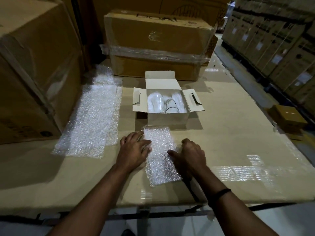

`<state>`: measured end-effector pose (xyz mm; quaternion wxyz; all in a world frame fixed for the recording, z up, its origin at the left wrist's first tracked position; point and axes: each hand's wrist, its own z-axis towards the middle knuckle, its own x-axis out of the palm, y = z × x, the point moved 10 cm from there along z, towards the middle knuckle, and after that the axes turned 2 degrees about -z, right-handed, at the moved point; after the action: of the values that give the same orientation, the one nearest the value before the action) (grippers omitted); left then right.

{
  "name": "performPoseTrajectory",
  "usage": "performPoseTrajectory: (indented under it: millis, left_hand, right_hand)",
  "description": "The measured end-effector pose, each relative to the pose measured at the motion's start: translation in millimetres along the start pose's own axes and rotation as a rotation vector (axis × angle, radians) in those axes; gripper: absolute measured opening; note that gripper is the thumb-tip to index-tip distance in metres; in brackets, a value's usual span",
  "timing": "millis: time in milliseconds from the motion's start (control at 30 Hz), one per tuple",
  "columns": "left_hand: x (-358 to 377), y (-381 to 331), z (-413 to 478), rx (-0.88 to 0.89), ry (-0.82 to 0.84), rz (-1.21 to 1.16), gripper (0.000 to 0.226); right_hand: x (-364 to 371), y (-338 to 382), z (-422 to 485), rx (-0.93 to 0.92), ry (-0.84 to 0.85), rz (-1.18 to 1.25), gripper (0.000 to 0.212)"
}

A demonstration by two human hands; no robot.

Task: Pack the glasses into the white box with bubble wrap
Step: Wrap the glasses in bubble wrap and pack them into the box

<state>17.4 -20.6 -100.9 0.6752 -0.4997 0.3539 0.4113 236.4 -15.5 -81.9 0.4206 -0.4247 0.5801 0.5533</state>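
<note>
— Warehouse cartons all round, a big flat cardboard sheet as the bench. Where are the glasses?

— One bare glass lies in the white box, between two wrapped bundles; flaps out so the opening stays clear. Another seems to sit under the bubble wrap strip just in front, laid lengthwise, probably for rolling.

— And the hands?

— Left hand is spread flat, fingers pressing the strip's far left edge. Right hand is loosely curled, thumb on the wrap. Spare bubble wrap sheets wait to the left.
</note>
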Motion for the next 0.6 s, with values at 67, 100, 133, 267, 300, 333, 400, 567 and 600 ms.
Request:
performPoseTrajectory:
  millis: [67, 100, 133, 267, 300, 333, 400, 567, 600]
  left_hand:
    - [-1, -1, -1, 0.002, -0.008, -0.011, 0.045]
    - [-1, -1, -1, 0.004, -0.007, -0.018, 0.045]
    - [-2, -2, -1, 0.01, -0.008, -0.022, 0.044]
    - [-6, -15, -4, 0.114, -0.008, 0.006, 0.039]
    - [-4, -19, -5, 0.139, 0.015, 0.024, 0.04]
    - [-2, -21, -6, 0.152, 0.044, 0.035, 0.042]
    - [3, -21, -6, 0.152, 0.094, 0.031, 0.049]
    - [7, -18, -5, 0.133, 0.106, 0.066, 0.055]
    - [7, -17, -5, 0.127, 0.095, 0.058, 0.054]
  right_hand:
    - [14, -6, 8, 0.095, 0.176, 0.024, 0.053]
    - [19, -6, 12, 0.122, 0.237, 0.068, 0.049]
    - [23, -5, 16, 0.131, 0.284, 0.112, 0.043]
    - [9, 10, 31, 0.071, 0.258, 0.198, 0.017]
    - [0, 13, 34, 0.041, 0.209, 0.197, 0.016]
    - [-9, 17, 38, 0.0, 0.149, 0.174, 0.019]
    - [-24, 31, 39, -0.089, 0.036, 0.101, 0.027]
    - [-10, 69, 8, -0.284, 0.048, 0.06, 0.043]
    - [-1, 74, 0, -0.337, 0.063, 0.029, 0.041]
